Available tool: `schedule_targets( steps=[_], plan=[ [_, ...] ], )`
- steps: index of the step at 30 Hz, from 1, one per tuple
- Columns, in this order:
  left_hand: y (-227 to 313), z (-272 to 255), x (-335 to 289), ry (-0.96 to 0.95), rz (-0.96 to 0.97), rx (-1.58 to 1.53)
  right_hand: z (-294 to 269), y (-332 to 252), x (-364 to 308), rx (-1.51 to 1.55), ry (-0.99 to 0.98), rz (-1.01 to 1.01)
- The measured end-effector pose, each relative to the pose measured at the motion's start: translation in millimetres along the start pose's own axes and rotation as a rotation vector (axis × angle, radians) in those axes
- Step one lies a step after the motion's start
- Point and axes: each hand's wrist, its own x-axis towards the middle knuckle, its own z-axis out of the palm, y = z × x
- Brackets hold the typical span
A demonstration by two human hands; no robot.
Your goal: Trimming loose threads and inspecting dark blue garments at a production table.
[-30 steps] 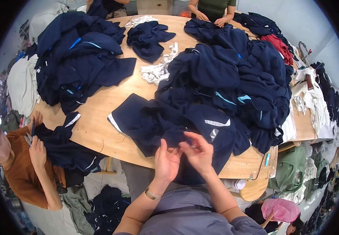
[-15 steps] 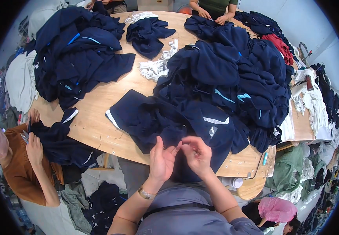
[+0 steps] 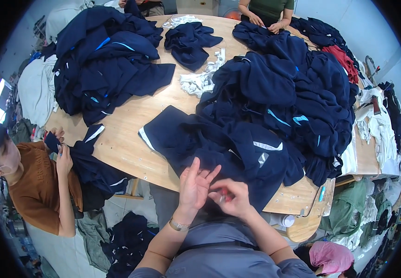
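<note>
My left hand (image 3: pixel 194 189) is raised in front of my waist, palm turned up and fingers apart, with nothing in it. Close beside it, my right hand (image 3: pixel 238 200) is curled round a small red and silvery tool (image 3: pixel 227 195), mostly hidden by the fingers and blurred. Beyond both hands, a navy garment (image 3: pixel 189 134) with white strips lies spread over the near table edge, and part of it hangs down towards my lap. Neither hand visibly grips the cloth.
A large navy garment heap (image 3: pixel 274 88) rises at the right, another heap (image 3: pixel 112 65) at the left. White cloth strips (image 3: pixel 198 83) lie between them on the wooden table (image 3: pixel 131 139). A person in brown (image 3: pixel 38 185) works at the left, another in green (image 3: pixel 270 9) across.
My right hand has turned and drawn down slightly, bringing the red tool into sight. My left fingers have spread. The whole view has shifted, so the table appears farther right.
</note>
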Motion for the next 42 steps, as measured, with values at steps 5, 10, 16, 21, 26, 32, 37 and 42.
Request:
schedule_targets(
  steps=[5,10,16,21,26,32,37,42],
  plan=[
    [0.8,0.3,-1.5,-0.011,-0.072,-0.047,-11.8,19.2,7.5,-0.058,0.115,0.206],
    [-2.7,-3.0,0.2,-0.007,-0.019,-0.051,-10.9,15.5,15.1,-0.277,0.103,0.164],
    [-0.7,-5.0,-1.2,-0.084,-0.042,-0.028,-17.3,24.9,17.1,-0.745,0.156,-0.13],
    [-0.9,-4.9,-3.2,-0.089,-0.076,-0.004,-18.6,25.2,19.3,-0.773,0.11,-0.174],
    [-4.3,-6.8,-2.4,-0.099,-0.072,0.004,-19.8,25.8,21.4,-0.778,0.11,-0.185],
    [-3.2,-5.7,-3.5,-0.14,-0.073,-0.038,-22.4,26.0,21.7,-0.707,0.108,-0.164],
    [-4.0,-2.8,-3.8,-0.103,-0.06,-0.001,-24.9,27.5,19.6,-0.757,0.091,-0.127],
    [-9.1,-10.3,-2.4,-0.163,0.012,0.112,-23.9,24.9,20.1,-0.759,0.08,-0.169]
  ],
)
